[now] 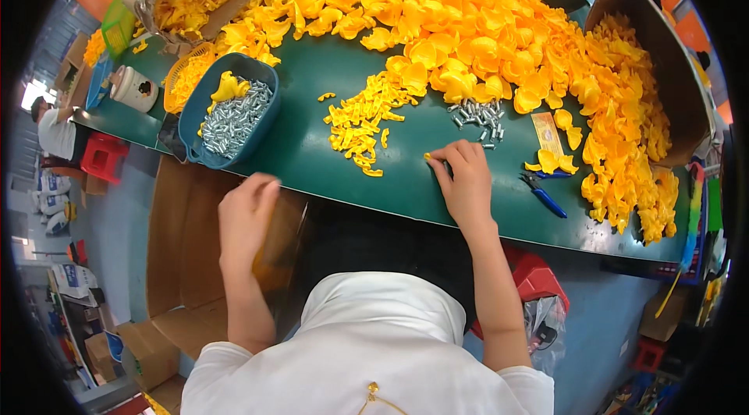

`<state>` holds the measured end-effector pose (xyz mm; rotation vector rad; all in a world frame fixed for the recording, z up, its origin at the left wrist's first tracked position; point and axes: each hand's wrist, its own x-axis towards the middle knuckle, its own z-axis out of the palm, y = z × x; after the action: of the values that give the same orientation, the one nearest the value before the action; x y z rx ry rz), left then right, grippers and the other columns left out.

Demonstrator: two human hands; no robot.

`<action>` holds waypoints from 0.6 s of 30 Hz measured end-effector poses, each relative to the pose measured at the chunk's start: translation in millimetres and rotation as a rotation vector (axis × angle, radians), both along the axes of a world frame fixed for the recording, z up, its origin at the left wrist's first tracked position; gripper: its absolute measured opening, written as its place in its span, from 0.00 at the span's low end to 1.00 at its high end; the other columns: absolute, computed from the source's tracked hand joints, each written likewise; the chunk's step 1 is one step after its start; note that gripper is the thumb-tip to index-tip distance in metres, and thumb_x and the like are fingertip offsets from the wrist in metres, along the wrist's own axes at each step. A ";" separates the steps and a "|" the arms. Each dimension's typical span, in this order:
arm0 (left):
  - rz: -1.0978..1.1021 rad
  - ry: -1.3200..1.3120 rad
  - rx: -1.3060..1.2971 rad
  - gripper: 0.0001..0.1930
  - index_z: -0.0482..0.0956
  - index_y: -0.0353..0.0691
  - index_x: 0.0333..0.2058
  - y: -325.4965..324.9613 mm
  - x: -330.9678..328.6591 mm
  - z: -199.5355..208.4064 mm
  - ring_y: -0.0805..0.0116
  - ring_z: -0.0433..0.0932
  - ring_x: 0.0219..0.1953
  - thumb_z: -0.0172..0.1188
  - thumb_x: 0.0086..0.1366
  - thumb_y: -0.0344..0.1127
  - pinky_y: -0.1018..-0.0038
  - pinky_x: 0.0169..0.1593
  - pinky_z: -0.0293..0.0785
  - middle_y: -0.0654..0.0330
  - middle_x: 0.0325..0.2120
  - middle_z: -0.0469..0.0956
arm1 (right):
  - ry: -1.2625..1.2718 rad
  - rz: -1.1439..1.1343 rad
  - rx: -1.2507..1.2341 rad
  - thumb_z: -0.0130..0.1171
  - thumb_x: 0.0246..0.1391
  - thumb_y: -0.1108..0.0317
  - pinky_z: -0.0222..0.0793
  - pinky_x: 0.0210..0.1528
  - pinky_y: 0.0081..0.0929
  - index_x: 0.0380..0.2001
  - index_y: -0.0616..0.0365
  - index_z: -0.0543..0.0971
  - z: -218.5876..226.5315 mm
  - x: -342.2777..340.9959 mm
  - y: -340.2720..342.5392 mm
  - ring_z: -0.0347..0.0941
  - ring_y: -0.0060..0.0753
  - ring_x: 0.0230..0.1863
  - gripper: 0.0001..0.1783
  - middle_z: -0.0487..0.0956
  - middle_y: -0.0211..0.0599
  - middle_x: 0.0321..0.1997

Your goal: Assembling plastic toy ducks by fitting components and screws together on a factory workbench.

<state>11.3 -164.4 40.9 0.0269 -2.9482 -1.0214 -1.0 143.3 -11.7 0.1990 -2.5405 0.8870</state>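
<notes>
My right hand is over the green table near its front edge, thumb and forefinger pinched on a small yellow plastic piece. My left hand hovers just off the table edge, above an open cardboard box; its curled fingers are smeared by motion, and whether they hold anything is unclear. Between and beyond the hands lies a loose pile of small yellow plastic pieces. Past my right fingers is a small heap of silvery metal cylinders. Many more cylinders fill a blue basin on the left.
Large yellow curved shells are heaped across the back. Blue-handled cutting pliers lie at right, near a small printed card. Cardboard boxes of yellow parts stand at both far corners. A white tub and yellow basket sit left.
</notes>
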 end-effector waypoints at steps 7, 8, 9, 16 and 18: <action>-0.315 0.698 -0.222 0.10 0.78 0.43 0.38 130.5 -201.1 -19.3 0.55 0.69 0.45 0.54 0.56 0.28 0.68 0.47 0.66 0.57 0.37 0.74 | 0.051 -0.026 -0.031 0.62 0.42 0.76 0.64 0.36 0.32 0.26 0.60 0.76 -2.3 14.4 0.8 0.67 0.41 0.35 0.05 0.71 0.37 0.29; -0.258 0.747 -0.355 0.10 0.78 0.45 0.36 139.5 -224.7 -26.2 0.56 0.67 0.47 0.55 0.55 0.27 0.66 0.49 0.64 0.59 0.39 0.72 | 0.050 -0.013 -0.043 0.61 0.42 0.76 0.64 0.36 0.32 0.26 0.61 0.76 -2.8 13.5 0.0 0.67 0.41 0.35 0.05 0.71 0.37 0.29; -0.255 0.755 -0.351 0.10 0.78 0.45 0.36 141.7 -237.2 -35.1 0.56 0.67 0.47 0.55 0.55 0.27 0.66 0.49 0.64 0.59 0.39 0.72 | 0.050 -0.002 -0.058 0.61 0.42 0.76 0.64 0.36 0.32 0.26 0.61 0.76 -2.6 12.3 0.3 0.67 0.41 0.35 0.05 0.71 0.37 0.29; -0.423 0.830 -0.585 0.09 0.75 0.48 0.33 129.6 -230.6 -18.6 0.58 0.67 0.48 0.59 0.51 0.30 0.60 0.49 0.62 0.61 0.42 0.69 | 0.037 -0.031 -0.104 0.61 0.42 0.77 0.64 0.36 0.33 0.26 0.61 0.77 -5.4 14.2 3.5 0.67 0.41 0.35 0.05 0.71 0.37 0.28; -0.311 0.287 -0.075 0.08 0.70 0.45 0.32 125.7 -205.9 -3.6 0.55 0.73 0.37 0.57 0.53 0.28 0.63 0.39 0.69 0.58 0.39 0.72 | 0.066 -0.043 -0.121 0.62 0.42 0.76 0.63 0.35 0.32 0.25 0.60 0.77 -7.1 12.9 5.7 0.67 0.40 0.33 0.05 0.72 0.36 0.26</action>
<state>-194.6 -38.6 37.3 -0.5471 -2.7721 -0.8526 11.9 149.0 -18.8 0.1337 -2.4122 0.9967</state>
